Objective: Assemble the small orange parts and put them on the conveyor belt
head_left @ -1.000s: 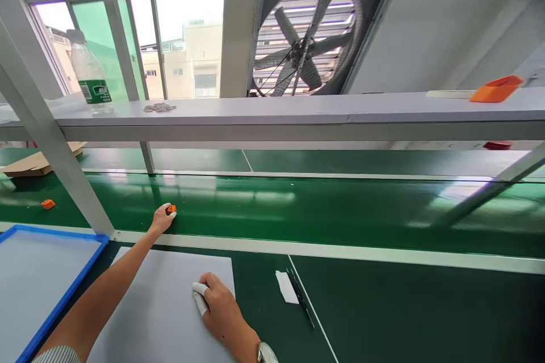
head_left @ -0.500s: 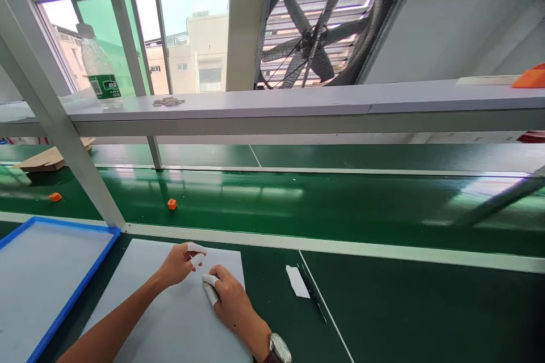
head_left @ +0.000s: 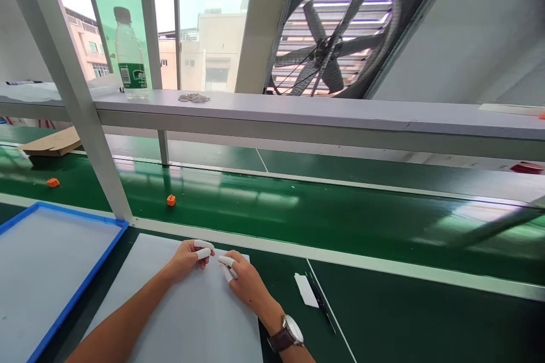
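Observation:
Over the upper part of a white sheet, my left hand has its thumb and forefinger pinched together, both in white finger covers. Anything between those fingertips is too small to make out. Just to its right, my right hand is also closed in a pinch, with white covers on its thumb and forefinger and a watch on the wrist. Whatever it may hold is hidden or too small to see. A small gap separates the two hands. The sheet lies on the dark green table.
A blue-edged white tray lies at left. Right of the sheet are a white slip and black tweezers or a pen. Orange pieces sit on the green belt. Above, a shelf carries a bottle.
The camera view has turned and tilted slightly. My right hand has risen from the sheet's middle to nearly level with my left hand, and its fingers are closer to the left fingertips.

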`<state>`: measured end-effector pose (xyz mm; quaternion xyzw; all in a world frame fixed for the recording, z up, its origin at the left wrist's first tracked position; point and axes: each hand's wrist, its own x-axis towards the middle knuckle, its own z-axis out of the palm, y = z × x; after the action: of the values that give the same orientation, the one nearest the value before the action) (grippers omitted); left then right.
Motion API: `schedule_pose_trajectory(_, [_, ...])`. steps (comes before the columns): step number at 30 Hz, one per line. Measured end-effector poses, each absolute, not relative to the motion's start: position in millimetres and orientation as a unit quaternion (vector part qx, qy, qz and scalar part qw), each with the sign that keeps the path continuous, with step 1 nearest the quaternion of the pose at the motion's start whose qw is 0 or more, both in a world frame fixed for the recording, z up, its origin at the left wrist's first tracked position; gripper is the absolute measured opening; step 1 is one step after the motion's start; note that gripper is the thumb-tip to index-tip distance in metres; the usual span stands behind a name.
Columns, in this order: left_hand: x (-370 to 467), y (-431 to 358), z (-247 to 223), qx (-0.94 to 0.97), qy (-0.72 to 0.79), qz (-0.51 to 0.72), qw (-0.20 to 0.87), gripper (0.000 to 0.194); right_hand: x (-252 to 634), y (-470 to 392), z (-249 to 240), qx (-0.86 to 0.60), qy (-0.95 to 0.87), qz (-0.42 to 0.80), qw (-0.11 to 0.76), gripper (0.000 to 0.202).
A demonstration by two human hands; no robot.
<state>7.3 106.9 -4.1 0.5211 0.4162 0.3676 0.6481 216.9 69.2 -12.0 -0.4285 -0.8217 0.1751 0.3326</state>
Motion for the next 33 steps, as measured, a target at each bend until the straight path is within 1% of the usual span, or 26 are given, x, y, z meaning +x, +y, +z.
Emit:
schedule_pose_trajectory(7, [12,111,-2,0.467,0.392,0.377,0.697,0.033,217,82,-37,-0.422,-0.827,0.103,0.358,0.026])
schedule_pose_trajectory(15, [15,119,-15,0.443,0.403,0.376,0.707,0.029,230,77,-42,-0.411,-0.821,0.137,0.372,0.041])
schedule_pose_trajectory(22, [19,121,-21,0.466,0.409,0.375,0.689,0.025,233,81,-46,-0.409,-0.821,0.133,0.375,0.045])
schedule_pose_trajectory(33, [13,128,-10,0.493,0.392,0.335,0.701,0.027,229,76,-31,-0.414,-0.818,0.167,0.363,0.027])
